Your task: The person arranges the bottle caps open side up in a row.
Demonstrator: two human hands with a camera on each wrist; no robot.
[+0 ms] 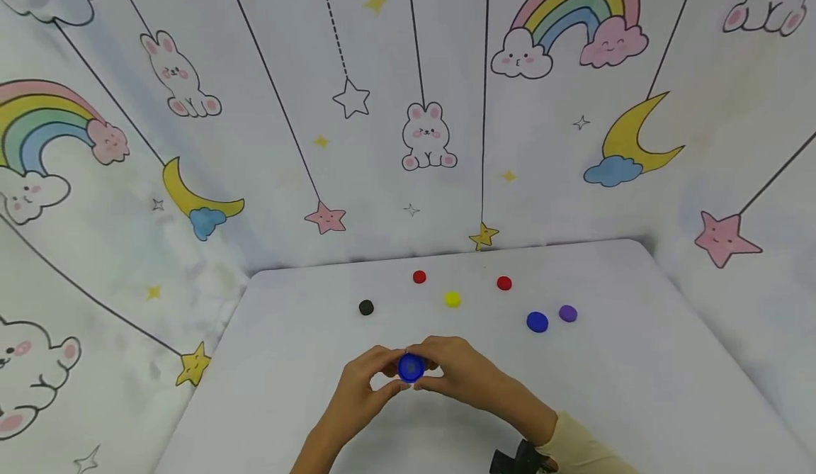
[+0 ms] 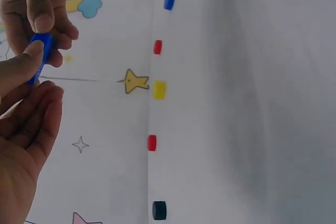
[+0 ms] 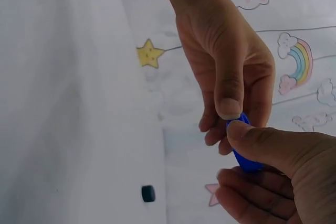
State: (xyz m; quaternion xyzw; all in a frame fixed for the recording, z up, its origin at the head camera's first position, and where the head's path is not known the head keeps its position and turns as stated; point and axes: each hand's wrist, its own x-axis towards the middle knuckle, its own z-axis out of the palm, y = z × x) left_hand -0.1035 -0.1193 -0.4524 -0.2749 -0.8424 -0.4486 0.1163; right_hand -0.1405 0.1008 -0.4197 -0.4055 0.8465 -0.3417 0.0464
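Both hands hold a round blue bottle cap (image 1: 411,368) between them, raised over the near middle of the white table. My left hand (image 1: 365,387) pinches its left edge with thumb and fingers; my right hand (image 1: 464,375) pinches the right edge. From the head view the cap's round face and raised rim show. In the left wrist view the blue cap (image 2: 44,51) appears edge-on, with a thumb on its face. The right wrist view also shows the cap (image 3: 249,162), partly covered by thumbs and fingers.
Farther back on the white table (image 1: 268,389) lie a black cap (image 1: 366,307), two red caps (image 1: 418,276), a yellow cap (image 1: 452,299), a larger blue cap (image 1: 537,322) and a purple cap (image 1: 568,313). A cartoon-printed backdrop (image 1: 376,169) stands behind and at the sides.
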